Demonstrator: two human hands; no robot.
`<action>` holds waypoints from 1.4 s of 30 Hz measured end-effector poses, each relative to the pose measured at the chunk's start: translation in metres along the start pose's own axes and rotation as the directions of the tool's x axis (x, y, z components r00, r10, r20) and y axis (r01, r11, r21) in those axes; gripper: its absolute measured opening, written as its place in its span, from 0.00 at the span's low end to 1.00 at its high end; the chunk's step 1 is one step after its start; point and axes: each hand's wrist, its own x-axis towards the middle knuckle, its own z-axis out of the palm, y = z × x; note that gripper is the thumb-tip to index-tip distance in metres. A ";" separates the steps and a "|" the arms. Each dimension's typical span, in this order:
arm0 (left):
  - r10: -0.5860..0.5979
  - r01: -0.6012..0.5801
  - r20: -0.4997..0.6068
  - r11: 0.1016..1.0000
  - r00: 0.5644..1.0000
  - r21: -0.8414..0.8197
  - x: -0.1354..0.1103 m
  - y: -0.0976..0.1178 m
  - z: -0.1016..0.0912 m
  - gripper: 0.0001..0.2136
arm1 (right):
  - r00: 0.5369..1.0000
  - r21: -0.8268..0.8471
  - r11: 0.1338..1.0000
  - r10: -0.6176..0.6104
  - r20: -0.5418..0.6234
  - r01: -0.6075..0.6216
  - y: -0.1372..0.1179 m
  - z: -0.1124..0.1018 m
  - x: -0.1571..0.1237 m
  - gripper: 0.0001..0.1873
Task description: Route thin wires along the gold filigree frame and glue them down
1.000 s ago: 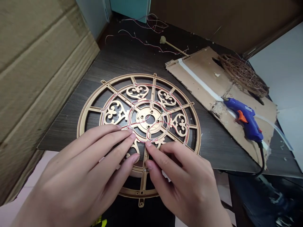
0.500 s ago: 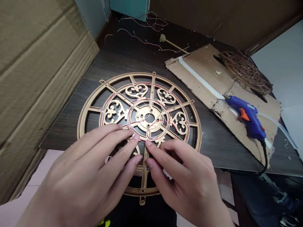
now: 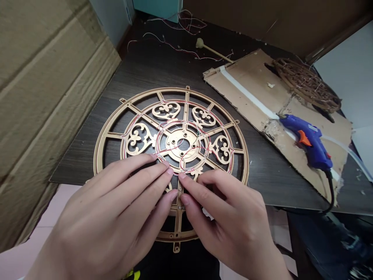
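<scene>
Fingers (image 3: 148, 182) of the left hand (image 3: 107, 217) lie extended and close together on the inner ring (image 3: 159, 144), thumb slightly apart; the right hand (image 3: 236, 214) has index and thumb tips a little apart at the near spoke (image 3: 178, 218). Whether either pinches the thin red wiring (image 3: 190, 170) is hidden. Loose loops across the hub (image 3: 175, 153) could snag and pull free. The gold frame (image 3: 101, 149) overhangs the near edge of the surface (image 3: 262, 182); heavy pressing there might tip it. At right, a tug on the cord (image 3: 331, 186) could drag down the glue gun (image 3: 313, 149).
</scene>
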 end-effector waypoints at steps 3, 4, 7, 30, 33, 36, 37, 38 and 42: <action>-0.019 0.019 0.000 1.000 1.000 -0.017 0.004 0.001 -0.001 0.14 | 1.000 0.007 1.000 0.009 0.004 -0.009 0.000 -0.001 0.000 0.14; -0.016 0.016 0.000 1.000 1.000 -0.020 0.005 0.001 -0.001 0.13 | 1.000 0.009 1.000 0.012 0.006 -0.012 0.000 -0.001 0.000 0.14; -0.023 0.024 0.026 0.999 0.999 -0.033 0.008 0.000 0.000 0.12 | 1.000 0.007 1.000 0.015 0.010 -0.015 0.000 -0.001 0.000 0.14; 0.000 0.005 0.101 0.999 0.995 -0.048 0.017 -0.012 -0.006 0.11 | 0.999 0.024 1.000 0.012 0.033 -0.012 0.000 -0.002 0.000 0.13; -0.025 0.031 0.105 0.998 0.994 -0.061 0.017 -0.012 -0.006 0.11 | 0.999 0.017 1.000 0.013 0.029 -0.014 0.001 -0.002 0.000 0.13; -0.016 0.023 0.111 0.997 0.994 -0.068 0.017 -0.013 -0.006 0.11 | 0.999 0.016 1.000 0.016 0.033 -0.017 0.001 -0.002 0.000 0.14; -0.011 0.019 0.110 0.997 0.994 -0.075 0.016 -0.013 -0.007 0.11 | 0.999 0.016 1.000 0.017 0.033 -0.017 0.001 -0.001 0.000 0.14; -0.007 0.016 0.106 0.996 0.994 -0.085 0.016 -0.013 -0.007 0.11 | 0.999 0.016 1.000 0.015 0.033 -0.016 0.000 -0.001 0.000 0.14; 0.000 0.011 0.090 0.992 0.996 -0.122 0.014 -0.016 -0.010 0.14 | 0.999 0.026 0.999 0.018 0.029 -0.019 0.000 -0.001 0.000 0.13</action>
